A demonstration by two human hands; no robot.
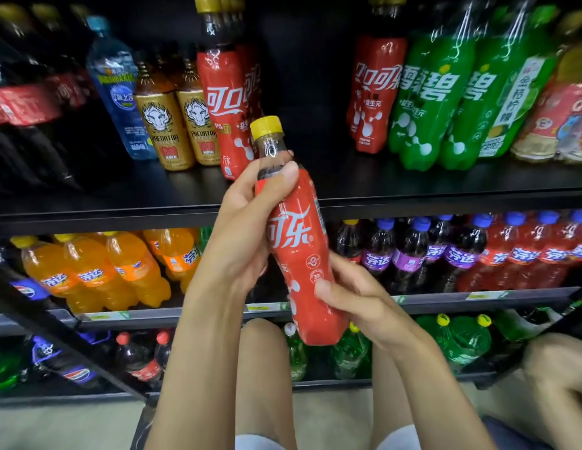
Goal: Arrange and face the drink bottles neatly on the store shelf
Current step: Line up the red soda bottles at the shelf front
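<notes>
A red cola bottle with a yellow cap is held between both hands in front of the store shelf — the left hand wraps its shoulder just under the neck, and the right hand grips the lower body near the base. The left forearm rises steeply from below, with the thumb laid across the top of the red label and the fingers curled behind. The right forearm comes up from the lower right, thumb pressed on the label's front, fingers curled round the back. The bottle is near upright but tilted — cap up and leaning toward the left hand's side, base down toward the right hand, white lettering facing the camera. Just beyond the left hand's fingertips stand shelved cola bottles, with gold energy-drink bottles farther left. Above the right hand, green soda bottles line the same shelf. Left of the left wrist sit orange soda bottles; right of the right hand, purple-labelled bottles.
</notes>
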